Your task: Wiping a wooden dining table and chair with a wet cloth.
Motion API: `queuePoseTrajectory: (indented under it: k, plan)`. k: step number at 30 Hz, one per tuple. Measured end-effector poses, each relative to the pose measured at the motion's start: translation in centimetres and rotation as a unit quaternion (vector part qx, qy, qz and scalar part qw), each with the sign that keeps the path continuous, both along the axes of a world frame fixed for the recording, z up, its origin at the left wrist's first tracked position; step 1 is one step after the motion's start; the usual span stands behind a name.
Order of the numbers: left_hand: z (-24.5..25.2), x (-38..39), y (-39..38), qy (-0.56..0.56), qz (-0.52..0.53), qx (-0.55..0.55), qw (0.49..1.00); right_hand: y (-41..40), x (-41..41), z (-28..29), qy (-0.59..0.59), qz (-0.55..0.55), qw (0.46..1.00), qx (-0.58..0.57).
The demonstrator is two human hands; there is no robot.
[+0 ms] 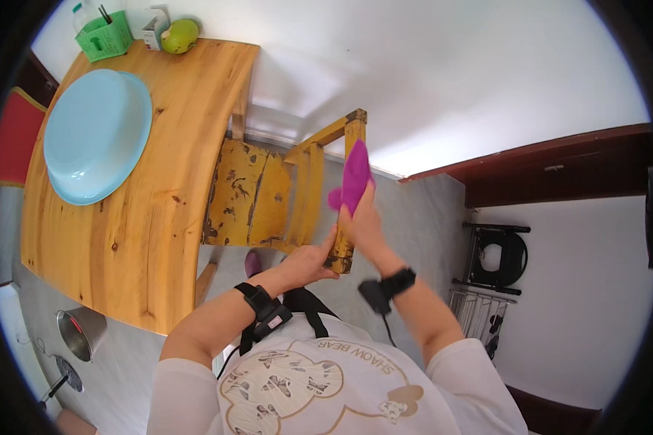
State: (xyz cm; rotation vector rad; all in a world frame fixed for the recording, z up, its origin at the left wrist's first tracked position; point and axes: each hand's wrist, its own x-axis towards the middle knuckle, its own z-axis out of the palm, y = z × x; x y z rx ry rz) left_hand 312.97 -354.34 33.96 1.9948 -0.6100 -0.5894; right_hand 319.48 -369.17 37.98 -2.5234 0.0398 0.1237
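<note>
A worn yellow wooden chair (272, 201) stands against the long side of the table, its back towards me. My right hand (365, 223) grips a purple cloth (356, 174) that lies along the top rail of the chair's back. My left hand (307, 265) rests on the near end of that rail, its index finger stretched along the wood and the thumb at the end. Both wrists carry black straps with small devices.
A wooden table (158, 217) at left bears an upturned light blue basin (95, 130), a green plastic basket (106, 38), a small box (155, 31) and a green fruit (179, 37). A metal bucket (82, 333) stands on the floor. Black folded furniture (498, 258) is at right.
</note>
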Motion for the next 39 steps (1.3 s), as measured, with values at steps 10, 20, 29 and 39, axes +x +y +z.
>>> queuePoseTrajectory:
  k: [10,20,29,39]
  plan:
    - [0.9,4.6,6.1,-0.116,0.114,-0.093,0.982,-2.4,-4.4,6.6,0.161,0.022,0.957,0.242]
    - [2.8,6.7,3.5,0.378,0.282,-0.451,0.758,2.5,-0.5,6.9,0.147,0.138,0.909,0.365]
    - [-0.2,6.4,-5.8,0.038,0.245,-0.291,0.924,-1.1,2.0,-0.7,0.107,-0.032,0.872,0.476]
    - [-1.8,20.5,-7.1,-0.158,0.320,-0.298,0.885,0.7,1.5,-0.6,0.015,-0.063,0.935,0.348]
